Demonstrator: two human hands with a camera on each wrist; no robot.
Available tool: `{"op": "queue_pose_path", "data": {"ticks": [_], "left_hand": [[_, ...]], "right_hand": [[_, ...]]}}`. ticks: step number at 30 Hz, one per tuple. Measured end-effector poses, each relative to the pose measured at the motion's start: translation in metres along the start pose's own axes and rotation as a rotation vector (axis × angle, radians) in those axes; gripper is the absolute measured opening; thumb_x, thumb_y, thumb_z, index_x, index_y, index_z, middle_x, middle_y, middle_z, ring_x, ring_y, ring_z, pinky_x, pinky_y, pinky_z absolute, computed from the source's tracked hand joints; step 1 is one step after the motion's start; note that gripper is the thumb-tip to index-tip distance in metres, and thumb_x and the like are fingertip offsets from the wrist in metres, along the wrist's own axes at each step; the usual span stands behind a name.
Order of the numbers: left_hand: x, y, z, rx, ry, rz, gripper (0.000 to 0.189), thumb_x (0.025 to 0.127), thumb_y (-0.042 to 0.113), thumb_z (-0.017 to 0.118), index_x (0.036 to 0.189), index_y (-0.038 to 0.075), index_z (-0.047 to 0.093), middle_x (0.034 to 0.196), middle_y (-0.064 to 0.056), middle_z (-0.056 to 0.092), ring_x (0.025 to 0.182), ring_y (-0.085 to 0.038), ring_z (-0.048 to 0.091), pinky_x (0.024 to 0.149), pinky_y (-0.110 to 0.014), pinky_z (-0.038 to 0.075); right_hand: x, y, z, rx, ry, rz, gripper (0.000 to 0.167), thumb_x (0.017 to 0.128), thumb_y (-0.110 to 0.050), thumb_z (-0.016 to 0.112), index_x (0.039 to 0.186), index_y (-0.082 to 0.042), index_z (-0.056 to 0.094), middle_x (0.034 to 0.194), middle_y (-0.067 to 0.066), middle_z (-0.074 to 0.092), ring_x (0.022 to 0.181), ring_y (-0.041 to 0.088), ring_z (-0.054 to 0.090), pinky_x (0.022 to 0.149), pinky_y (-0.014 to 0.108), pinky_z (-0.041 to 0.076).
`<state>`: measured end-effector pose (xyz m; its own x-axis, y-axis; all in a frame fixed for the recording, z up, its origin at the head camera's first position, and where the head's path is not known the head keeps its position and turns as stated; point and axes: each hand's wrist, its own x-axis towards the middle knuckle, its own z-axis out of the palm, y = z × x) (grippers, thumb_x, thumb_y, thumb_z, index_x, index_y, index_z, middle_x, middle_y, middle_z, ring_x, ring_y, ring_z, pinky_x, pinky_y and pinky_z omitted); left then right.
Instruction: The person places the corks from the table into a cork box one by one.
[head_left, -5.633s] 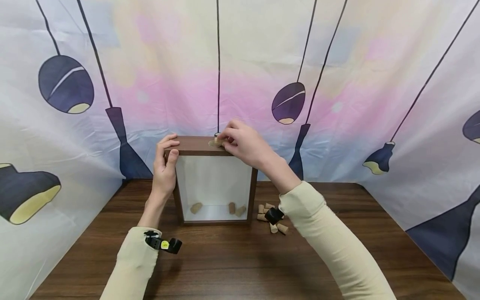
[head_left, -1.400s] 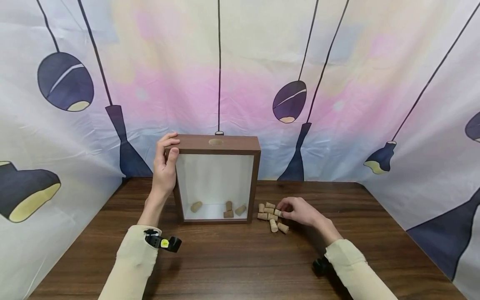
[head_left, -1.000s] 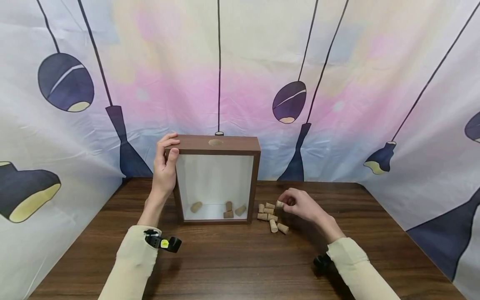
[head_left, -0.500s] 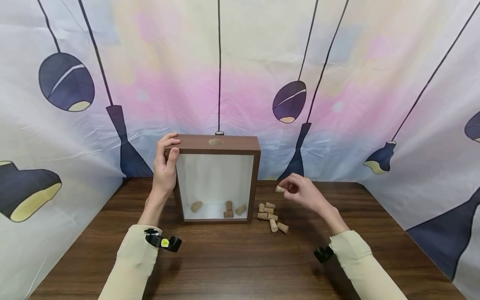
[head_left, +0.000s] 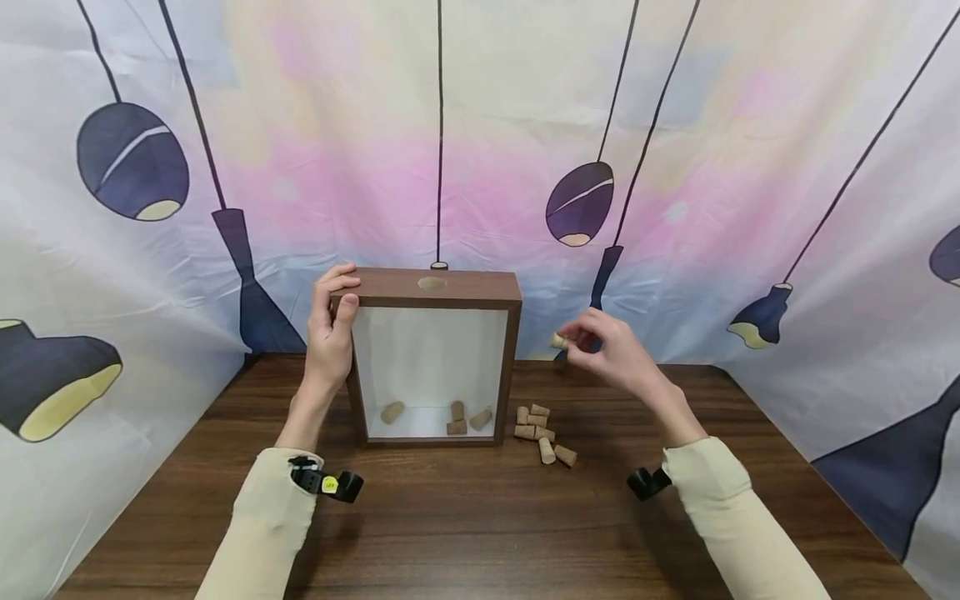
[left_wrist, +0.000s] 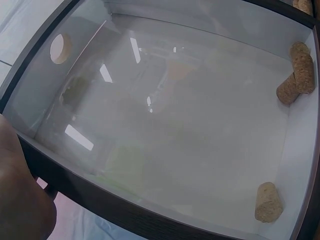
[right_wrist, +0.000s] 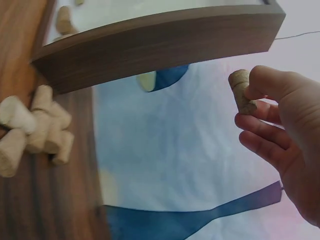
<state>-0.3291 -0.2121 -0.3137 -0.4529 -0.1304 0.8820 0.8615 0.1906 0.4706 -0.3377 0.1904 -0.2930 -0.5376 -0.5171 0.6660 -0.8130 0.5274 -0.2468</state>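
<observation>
Pinching a cork, the right hand hovers beside the upright box.

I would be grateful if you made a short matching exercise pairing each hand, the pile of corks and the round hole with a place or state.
1. left hand
2. right hand
3. pile of corks
4. round hole

A. on the table, beside the box
B. gripping an upper corner of the box
C. in the box's top side
D. pinching a cork in the air

Pairs: 1-B, 2-D, 3-A, 4-C
</observation>
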Motion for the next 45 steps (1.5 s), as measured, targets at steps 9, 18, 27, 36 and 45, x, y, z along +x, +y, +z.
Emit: {"op": "queue_pose_path", "data": {"ticks": [9,18,27,36,45], "left_hand": [[0.0,-0.002,0.0,0.01,0.006,0.009,0.039,0.106,0.024,0.048,0.125,-0.011,0.049,0.146,-0.022,0.043,0.139,-0.02,0.04,0.101,-0.022,0.034],[0.001,-0.001,0.0,0.001,-0.002,0.015,0.05,0.105,0.037,0.05,0.125,-0.009,0.05,0.146,-0.02,0.043,0.138,-0.021,0.04,0.102,-0.024,0.034],[0.0,0.009,0.003,0.012,0.001,0.01,0.042,0.106,0.028,0.048,0.124,-0.01,0.05,0.146,-0.02,0.044,0.139,-0.019,0.04,0.104,-0.023,0.033],[-0.001,0.013,0.002,0.016,0.007,0.002,0.038,0.107,0.021,0.046,0.124,-0.013,0.048,0.145,-0.028,0.041,0.139,-0.021,0.039,0.103,-0.022,0.033],[0.0,0.035,0.007,0.011,-0.008,0.017,0.038,0.107,0.02,0.045,0.122,-0.015,0.047,0.142,-0.031,0.04,0.136,-0.018,0.041,0.102,-0.02,0.034]], "right_hand": [[0.024,-0.017,-0.018,-0.005,0.065,-0.027,0.021,0.086,0.0,0.07,0.105,-0.007,0.072,0.094,0.003,0.064,0.08,0.013,0.06,0.07,0.027,0.051],[0.052,-0.04,-0.034,-0.015,0.153,-0.141,0.024,0.082,0.003,0.068,0.104,-0.006,0.074,0.095,0.005,0.066,0.079,0.011,0.06,0.073,0.021,0.049],[0.076,-0.065,-0.037,-0.023,0.125,-0.232,0.023,0.083,0.002,0.069,0.104,-0.007,0.074,0.092,0.005,0.063,0.082,0.015,0.058,0.075,0.023,0.047],[0.1,-0.085,-0.027,-0.036,0.073,-0.329,0.019,0.086,0.0,0.07,0.103,-0.007,0.074,0.092,0.004,0.064,0.081,0.015,0.061,0.076,0.028,0.048],[0.119,-0.1,-0.015,-0.066,0.019,-0.355,0.017,0.089,-0.001,0.067,0.104,-0.005,0.073,0.094,0.006,0.063,0.086,0.015,0.059,0.077,0.031,0.05]]}}
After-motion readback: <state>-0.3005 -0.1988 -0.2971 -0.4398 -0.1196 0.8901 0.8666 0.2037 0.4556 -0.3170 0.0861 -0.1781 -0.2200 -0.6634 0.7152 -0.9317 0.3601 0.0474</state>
